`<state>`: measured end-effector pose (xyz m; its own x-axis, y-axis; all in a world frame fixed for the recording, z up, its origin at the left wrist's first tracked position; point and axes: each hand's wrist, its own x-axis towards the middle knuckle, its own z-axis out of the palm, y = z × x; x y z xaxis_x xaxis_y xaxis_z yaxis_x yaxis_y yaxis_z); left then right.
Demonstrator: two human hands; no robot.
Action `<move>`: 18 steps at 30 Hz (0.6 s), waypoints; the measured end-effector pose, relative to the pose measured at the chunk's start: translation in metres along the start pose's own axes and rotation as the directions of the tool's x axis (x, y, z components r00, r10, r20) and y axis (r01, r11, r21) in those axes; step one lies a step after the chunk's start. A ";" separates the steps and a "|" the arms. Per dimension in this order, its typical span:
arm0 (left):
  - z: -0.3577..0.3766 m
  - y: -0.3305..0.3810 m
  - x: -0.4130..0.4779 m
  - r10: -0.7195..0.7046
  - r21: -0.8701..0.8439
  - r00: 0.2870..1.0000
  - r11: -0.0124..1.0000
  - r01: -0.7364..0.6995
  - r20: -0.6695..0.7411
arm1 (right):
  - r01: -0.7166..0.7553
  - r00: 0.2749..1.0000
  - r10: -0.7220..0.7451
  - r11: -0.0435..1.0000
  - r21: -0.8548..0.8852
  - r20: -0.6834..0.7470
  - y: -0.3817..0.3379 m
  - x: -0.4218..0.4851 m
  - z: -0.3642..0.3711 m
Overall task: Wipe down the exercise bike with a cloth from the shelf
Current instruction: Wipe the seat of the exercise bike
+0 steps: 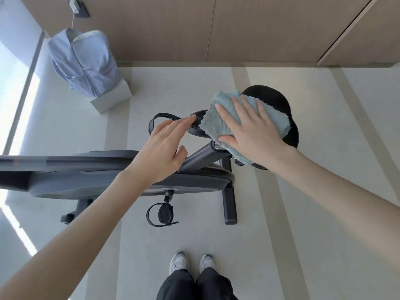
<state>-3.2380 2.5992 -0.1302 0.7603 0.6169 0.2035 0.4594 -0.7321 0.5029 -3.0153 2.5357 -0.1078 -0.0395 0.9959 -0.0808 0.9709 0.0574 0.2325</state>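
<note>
A dark grey exercise bike stands on the floor below me, its black saddle to the right. A light blue fluffy cloth lies over the saddle's front. My right hand presses flat on the cloth with straight, spread fingers. My left hand hovers over the seat post, fingers extended, fingertips touching the saddle's nose. A pedal with a strap hangs below the bike's body.
A light blue shirt hangs on a cord over a white box at the back left. Wood-panelled walls run along the back. Bright window light falls on the left. My two shoes stand on the pale floor.
</note>
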 end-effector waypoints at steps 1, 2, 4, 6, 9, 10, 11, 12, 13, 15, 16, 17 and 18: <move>0.001 -0.001 0.000 0.005 0.003 1.000 1.000 -0.005 -0.010 | 0.013 1.000 -0.013 1.000 -0.013 -0.017 -0.003 0.004 0.000; 0.001 -0.002 0.001 0.005 -0.002 1.000 1.000 -0.005 -0.014 | 0.018 0.999 -0.018 1.000 -0.013 -0.032 -0.004 0.007 0.000; 0.004 -0.003 -0.001 -0.005 -0.022 0.999 1.000 0.004 -0.034 | 0.014 0.997 -0.015 1.000 -0.014 -0.077 -0.004 0.008 0.002; 0.008 -0.004 -0.004 -0.017 -0.038 0.998 0.999 0.014 -0.057 | 0.022 0.993 -0.023 1.000 -0.010 -0.119 -0.008 0.012 0.003; 0.012 -0.006 -0.008 -0.013 -0.019 0.991 1.000 0.011 -0.132 | 0.051 0.986 -0.048 0.999 0.015 -0.161 -0.024 0.027 0.001; 0.012 -0.007 -0.009 -0.014 -0.005 0.988 1.000 0.013 -0.155 | 0.062 0.983 -0.057 0.998 0.021 -0.173 -0.029 0.032 -0.001; 0.012 -0.009 -0.010 -0.016 0.012 0.984 1.000 0.018 -0.176 | 0.073 0.981 -0.067 0.997 0.027 -0.183 -0.032 0.035 -0.002; 0.011 -0.011 -0.011 -0.017 0.027 0.982 0.999 0.023 -0.190 | 0.085 0.979 -0.078 0.996 0.029 -0.190 -0.033 0.037 -0.002; 0.011 -0.011 -0.012 -0.018 0.042 0.981 0.999 0.027 -0.195 | 0.097 0.977 -0.090 0.995 0.026 -0.194 -0.032 0.037 -0.002; 0.011 -0.010 -0.015 -0.008 0.074 0.983 0.997 0.022 -0.186 | 0.098 0.976 -0.093 0.995 0.016 -0.197 -0.028 0.032 0.001; 0.011 -0.008 -0.015 0.002 0.087 0.985 0.996 0.014 -0.174 | 0.081 0.978 -0.077 0.997 0.016 -0.193 -0.024 0.027 0.003; 0.011 -0.006 -0.015 0.014 0.099 0.987 0.995 0.002 -0.158 | 0.054 0.982 -0.050 0.998 0.017 -0.180 -0.019 0.020 0.004; 0.011 -0.003 -0.015 0.025 0.110 0.990 0.994 -0.009 -0.141 | 0.023 0.987 -0.020 1.000 0.019 -0.158 -0.014 0.013 0.006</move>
<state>-3.2456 2.5893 -0.1435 0.6992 0.6331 0.3322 0.5000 -0.7651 0.4057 -3.0282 2.5472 -0.1177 -0.0954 0.9930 0.0690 0.9741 0.0789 0.2120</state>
